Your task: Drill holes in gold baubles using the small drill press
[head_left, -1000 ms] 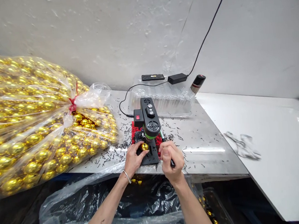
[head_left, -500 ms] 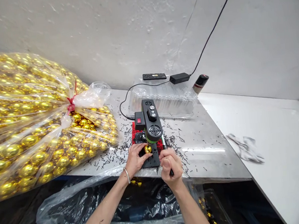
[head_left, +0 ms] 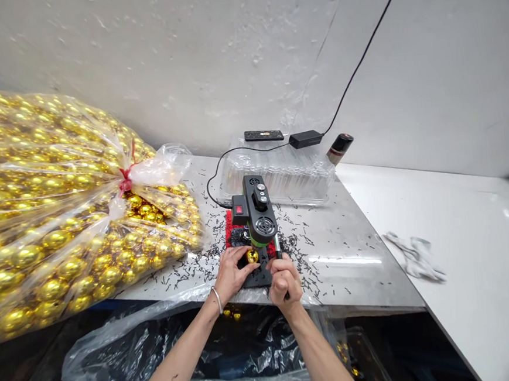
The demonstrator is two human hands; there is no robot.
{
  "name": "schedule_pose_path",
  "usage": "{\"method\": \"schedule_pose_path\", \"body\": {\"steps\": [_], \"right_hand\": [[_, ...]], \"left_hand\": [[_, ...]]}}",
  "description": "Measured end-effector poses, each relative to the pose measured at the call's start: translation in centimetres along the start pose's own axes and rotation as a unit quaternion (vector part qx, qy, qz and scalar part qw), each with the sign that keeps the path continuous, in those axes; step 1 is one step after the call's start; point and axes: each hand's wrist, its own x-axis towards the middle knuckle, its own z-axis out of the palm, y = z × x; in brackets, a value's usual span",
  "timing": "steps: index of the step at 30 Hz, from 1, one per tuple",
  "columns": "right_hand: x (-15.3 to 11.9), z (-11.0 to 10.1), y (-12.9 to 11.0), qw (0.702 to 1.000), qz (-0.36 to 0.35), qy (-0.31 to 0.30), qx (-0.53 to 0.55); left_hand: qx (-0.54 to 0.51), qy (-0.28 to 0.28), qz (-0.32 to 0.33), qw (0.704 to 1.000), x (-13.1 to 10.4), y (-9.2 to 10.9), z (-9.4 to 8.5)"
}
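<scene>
My left hand (head_left: pixel 234 272) pinches a shiny gold ball (head_left: pixel 252 256) between thumb and fingers, beneath the head of a small black bench press machine (head_left: pixel 261 210). That machine has a red switch and a black base plate (head_left: pixel 257 279). A lever handle (head_left: pixel 277 246) comes off its right side, and my right hand (head_left: pixel 285 282) is wrapped round the black grip. The ball's top lies close under the machine head; whether they touch I cannot tell. Under the machine lies a red mat (head_left: pixel 229 222) strewn with black bits.
At left bulges a clear bag (head_left: pixel 58 217) of gold balls tied with red string. Behind the machine are a clear plastic case (head_left: pixel 280 177), a black power adapter (head_left: pixel 305 139) and a spray can (head_left: pixel 340 148). A glove (head_left: pixel 416 255) lies right; an open plastic bag (head_left: pixel 100 361) hangs below the edge.
The lever and my right hand have shifted slightly left, toward the machine. My left hand keeps its pinch on the gold ball in the same place. The view has tilted slightly.
</scene>
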Motion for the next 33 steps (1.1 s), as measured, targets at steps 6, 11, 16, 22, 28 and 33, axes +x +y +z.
{"method": "schedule_pose_path", "body": {"steps": [6,11,16,22,28,33], "right_hand": [[0.6,-0.3,-0.2,0.998,-0.036,-0.051,-0.006],[4.8,-1.2,-2.8,0.998,0.056,-0.017,0.026],[9.1,-1.9,-4.9,0.982,0.182,-0.027,0.051],[8.2,-1.6,-4.7,0.984,0.162,-0.005,0.071],[7.5,-1.3,-4.5,0.986,0.15,0.006,0.067],[7.4,-1.3,-4.5,0.987,0.152,0.005,0.061]], "left_hand": [[0.002,0.008,-0.006,1.0,0.1,0.3,-0.1],[-0.011,0.015,-0.014,1.0,0.7,0.7,-0.1],[-0.019,0.064,-0.012,0.998,-2.9,2.2,-1.6],[-0.007,-0.024,0.041,0.999,-9.7,3.1,-3.6],[0.16,0.139,-0.006,0.977,-2.4,1.1,-8.7],[0.369,-0.024,-0.143,0.918,5.9,-0.4,-11.9]]}}
